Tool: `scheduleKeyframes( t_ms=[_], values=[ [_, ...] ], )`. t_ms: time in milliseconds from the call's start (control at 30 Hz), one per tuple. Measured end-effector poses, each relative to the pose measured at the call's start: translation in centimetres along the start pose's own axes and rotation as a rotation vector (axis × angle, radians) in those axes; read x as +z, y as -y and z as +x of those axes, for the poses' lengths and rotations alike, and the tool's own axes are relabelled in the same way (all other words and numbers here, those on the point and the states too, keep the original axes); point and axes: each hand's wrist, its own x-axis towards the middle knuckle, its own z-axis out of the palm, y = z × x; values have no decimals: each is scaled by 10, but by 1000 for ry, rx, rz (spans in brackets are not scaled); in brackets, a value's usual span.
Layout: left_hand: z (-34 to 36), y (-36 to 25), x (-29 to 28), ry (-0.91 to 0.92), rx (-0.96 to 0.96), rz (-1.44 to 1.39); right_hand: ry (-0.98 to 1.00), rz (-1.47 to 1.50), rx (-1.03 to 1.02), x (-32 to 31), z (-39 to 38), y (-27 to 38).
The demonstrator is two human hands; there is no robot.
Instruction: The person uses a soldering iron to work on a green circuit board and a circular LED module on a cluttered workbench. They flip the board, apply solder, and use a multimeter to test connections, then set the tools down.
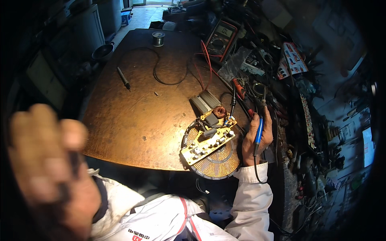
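My right hand [257,136] is closed around the blue handle of a soldering iron [259,130], whose cable hangs past my wrist. Its tip end points away, toward a small round metal-rimmed holder [259,89]. Left of this hand, a yellow circuit board [209,145] with a finned heatsink [204,102] and a copper coil [219,111] rests on a round wound induction coil [219,164] at the table's near edge. Raised close at far left, my left hand [56,160] is blurred, its fingers curled in; something dark shows between them, too unclear to name.
On the brown table [132,132] lie a pen-like tool [124,78], a solder spool [158,39] and a black cable [157,68]. A multimeter [220,38] with red leads stands at the back right. Pliers-like red handles [239,88] and cluttered tools and wires crowd the right side.
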Motion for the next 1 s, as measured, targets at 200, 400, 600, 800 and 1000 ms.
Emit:
scheduleKeyframes(
  t_ms=[200,400,600,800,1000],
  values=[
    [-32,95,69,540,-100,662,26,54,41,0,-2,-4],
    [-55,138,87,490,-165,707,59,67,76,-2,-3,-2],
    [-58,147,88,498,-65,745,153,88,49,-5,-1,6],
    [-60,152,89,499,-42,770,149,83,113,-3,0,4],
    [-60,152,90,496,-48,765,142,49,151,-5,0,6]
  ],
)
